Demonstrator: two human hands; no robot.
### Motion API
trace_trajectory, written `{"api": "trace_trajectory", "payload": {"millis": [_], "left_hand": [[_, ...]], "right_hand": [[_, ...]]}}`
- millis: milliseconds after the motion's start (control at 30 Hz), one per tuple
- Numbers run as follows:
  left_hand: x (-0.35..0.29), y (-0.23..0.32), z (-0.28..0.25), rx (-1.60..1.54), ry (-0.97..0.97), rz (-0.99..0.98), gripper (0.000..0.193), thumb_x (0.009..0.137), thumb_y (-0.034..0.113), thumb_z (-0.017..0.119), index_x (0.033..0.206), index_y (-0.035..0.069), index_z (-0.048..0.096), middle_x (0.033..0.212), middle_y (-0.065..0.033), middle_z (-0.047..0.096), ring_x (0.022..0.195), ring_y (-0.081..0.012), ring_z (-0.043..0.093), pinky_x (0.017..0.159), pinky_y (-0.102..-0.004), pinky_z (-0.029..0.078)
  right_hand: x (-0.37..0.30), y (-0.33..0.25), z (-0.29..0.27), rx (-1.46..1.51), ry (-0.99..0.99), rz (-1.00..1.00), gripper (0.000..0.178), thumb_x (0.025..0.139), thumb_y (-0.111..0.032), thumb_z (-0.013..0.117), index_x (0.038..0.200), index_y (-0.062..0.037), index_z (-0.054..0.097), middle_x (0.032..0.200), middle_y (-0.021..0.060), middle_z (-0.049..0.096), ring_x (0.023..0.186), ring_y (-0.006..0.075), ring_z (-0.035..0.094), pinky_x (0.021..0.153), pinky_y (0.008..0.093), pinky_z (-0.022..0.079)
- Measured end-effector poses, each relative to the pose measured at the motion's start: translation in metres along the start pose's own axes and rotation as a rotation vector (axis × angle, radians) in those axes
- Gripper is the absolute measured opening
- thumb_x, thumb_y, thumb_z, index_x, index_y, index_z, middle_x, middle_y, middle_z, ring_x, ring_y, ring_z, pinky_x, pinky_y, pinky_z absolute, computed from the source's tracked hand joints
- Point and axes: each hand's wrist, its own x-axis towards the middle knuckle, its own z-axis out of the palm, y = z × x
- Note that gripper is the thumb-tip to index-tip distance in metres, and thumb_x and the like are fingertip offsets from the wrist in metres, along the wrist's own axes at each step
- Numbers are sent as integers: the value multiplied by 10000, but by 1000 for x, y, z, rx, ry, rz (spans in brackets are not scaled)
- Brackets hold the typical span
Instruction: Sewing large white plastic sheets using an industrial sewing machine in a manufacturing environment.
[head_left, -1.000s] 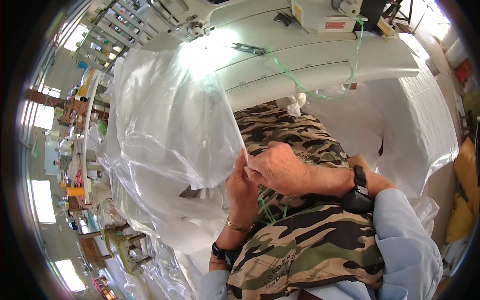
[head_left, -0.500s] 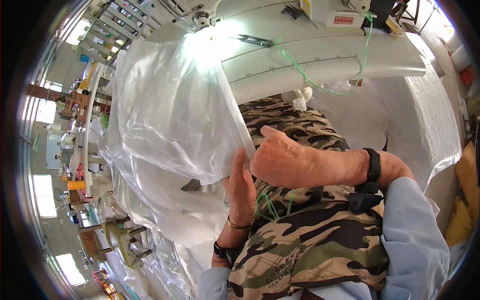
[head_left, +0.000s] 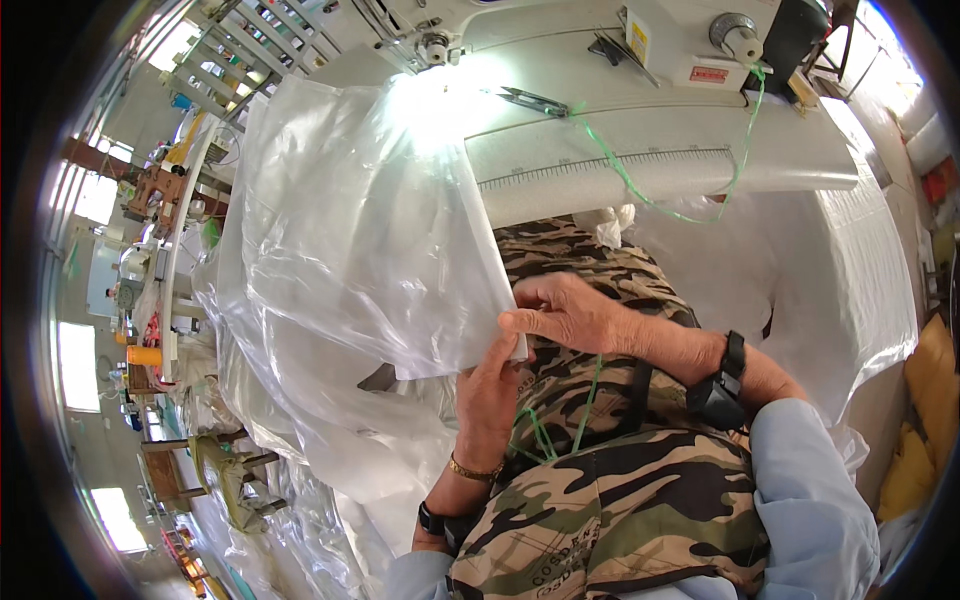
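Observation:
A translucent white plastic sheet [head_left: 350, 230] hangs from the brightly lit sewing machine [head_left: 435, 45] over the table's near edge, its folded right edge running down to my hands. At the lower corner of that edge, my left hand [head_left: 487, 400] is closed, thumb and fingers pinching the plastic from below. My right hand [head_left: 570, 312] comes in from the right and pinches the same edge just above, its thumb near the left fingertips. Some of the fingers behind the sheet are hidden. Strands of green thread [head_left: 540, 435] lie on the camouflage cloth covering my lap.
Thread snips [head_left: 533, 101] lie on the table beside a loose green cord [head_left: 625, 175]. A printed ruler [head_left: 620, 163] runs along the table's front edge [head_left: 680, 185]. More plastic sheeting [head_left: 850, 250] drapes at the right. Cluttered workbenches [head_left: 185, 240] stand at the far left.
My right hand has turned from a loose fist to a pinch on the sheet's edge. My left fingers have closed on the corner. The whole view has shifted slightly.

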Motion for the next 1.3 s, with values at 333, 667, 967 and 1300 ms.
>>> {"api": "trace_trajectory", "payload": {"millis": [333,667,967,1300], "left_hand": [[-26,20,0,457,-422,-21,256,898,146,676,1095,-10,625,902,-98,683,790,-226,648,755,-375,520],[-6,35,-14,1629,-453,1456,451,765,44,711,1186,28,550,1162,-108,531,1016,-293,560,859,-422,474],[2,39,-24,1559,-408,1528,269,760,7,695,1023,10,639,1120,-86,561,998,-269,585,833,-375,501],[2,34,-23,1586,-392,1597,227,751,51,688,976,27,677,1032,-55,613,986,-222,606,832,-373,514]], "right_hand": [[5,-3,17,112,26,45,334,959,-211,564,748,46,597,586,-3,520,568,49,465,496,261,411],[4,-9,24,435,-12,187,298,958,-224,584,845,40,663,741,-18,595,677,43,509,596,221,449],[3,-2,34,722,-43,162,229,964,-219,598,969,-10,692,822,-23,627,742,34,543,659,205,446],[5,19,44,635,90,161,258,943,-240,591,876,-6,677,732,-26,590,643,51,505,579,205,415]]}}
